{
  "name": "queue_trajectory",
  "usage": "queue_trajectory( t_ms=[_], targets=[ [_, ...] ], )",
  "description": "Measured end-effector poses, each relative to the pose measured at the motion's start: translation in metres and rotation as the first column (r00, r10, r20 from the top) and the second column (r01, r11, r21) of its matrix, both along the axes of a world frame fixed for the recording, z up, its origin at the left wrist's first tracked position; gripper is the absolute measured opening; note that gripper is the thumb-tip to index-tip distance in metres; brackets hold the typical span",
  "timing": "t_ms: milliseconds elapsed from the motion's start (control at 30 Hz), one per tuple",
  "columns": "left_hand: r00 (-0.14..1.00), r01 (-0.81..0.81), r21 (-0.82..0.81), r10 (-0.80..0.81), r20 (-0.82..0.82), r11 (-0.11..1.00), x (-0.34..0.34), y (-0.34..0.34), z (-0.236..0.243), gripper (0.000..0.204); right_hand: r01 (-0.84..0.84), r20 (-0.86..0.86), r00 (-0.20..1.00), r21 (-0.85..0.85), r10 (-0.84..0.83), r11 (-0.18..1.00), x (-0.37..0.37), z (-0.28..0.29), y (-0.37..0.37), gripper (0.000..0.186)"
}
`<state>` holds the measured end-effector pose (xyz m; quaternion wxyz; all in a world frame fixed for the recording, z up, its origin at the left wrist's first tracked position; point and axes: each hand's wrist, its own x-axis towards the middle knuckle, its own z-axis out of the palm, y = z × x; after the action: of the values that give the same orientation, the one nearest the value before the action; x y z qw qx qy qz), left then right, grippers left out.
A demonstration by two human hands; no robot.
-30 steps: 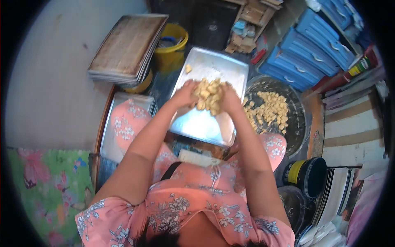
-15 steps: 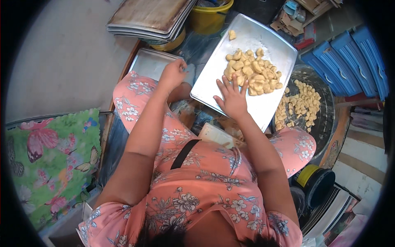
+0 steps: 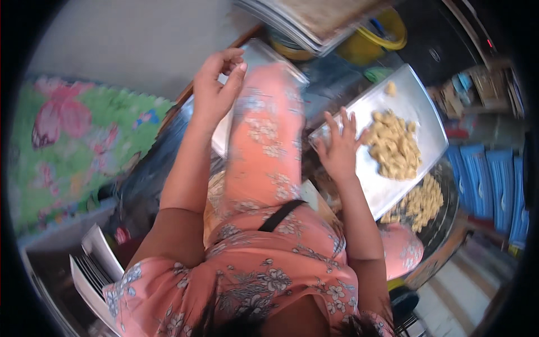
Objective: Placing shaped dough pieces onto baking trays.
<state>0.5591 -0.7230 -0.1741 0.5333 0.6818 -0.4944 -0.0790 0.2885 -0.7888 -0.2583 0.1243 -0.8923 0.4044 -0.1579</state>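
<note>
My left hand (image 3: 223, 81) is raised beside my pink floral-clad knee (image 3: 263, 129), its fingers loosely bent and apart with nothing visible in them; a metal tray (image 3: 252, 48) lies partly hidden behind the knee. My right hand (image 3: 339, 145) has its fingers spread at the left part of another shiny tray (image 3: 421, 121), near a pile of pale yellow dough pieces (image 3: 393, 146). A single small lump (image 3: 390, 88) sits apart toward that tray's back. Beyond the tray at the lower right, a dark round tub (image 3: 449, 213) holds many small dough pieces (image 3: 424, 199).
Stacked baking sheets (image 3: 314, 19) and a yellow bucket (image 3: 382, 33) stand at the back. Blue drawers (image 3: 488, 185) and cardboard (image 3: 485, 90) are at the right. A green butterfly cloth (image 3: 84, 129) is at the left, above upright trays (image 3: 92, 269).
Both hands left the dough pile, the left moving away leftward, the right to the tray's edge. The view has swung left, and my left knee has risen over the left tray.
</note>
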Motion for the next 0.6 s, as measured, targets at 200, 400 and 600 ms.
queue_trajectory(
  t_ms=[200, 400, 600],
  targets=[
    [0.978, 0.205, 0.607, -0.136, -0.158, 0.768, 0.068, 0.093, -0.176, 0.016, -0.080, -0.202, 0.976, 0.025, 0.083, 0.996, -0.001, -0.026, -0.005, 0.060],
    [0.768, 0.400, 0.905, -0.592, -0.246, 0.143, 0.017, 0.208, -0.374, 0.028, -0.236, -0.348, 0.908, 0.034, 0.233, 0.971, -0.002, -0.064, -0.005, 0.068],
    [0.934, 0.310, 0.939, -0.232, -0.272, 0.149, -0.032, 0.235, -0.395, 0.023, -0.222, 0.028, 0.975, 0.165, 0.220, 0.961, -0.079, -0.151, -0.032, 0.067]
  ],
)
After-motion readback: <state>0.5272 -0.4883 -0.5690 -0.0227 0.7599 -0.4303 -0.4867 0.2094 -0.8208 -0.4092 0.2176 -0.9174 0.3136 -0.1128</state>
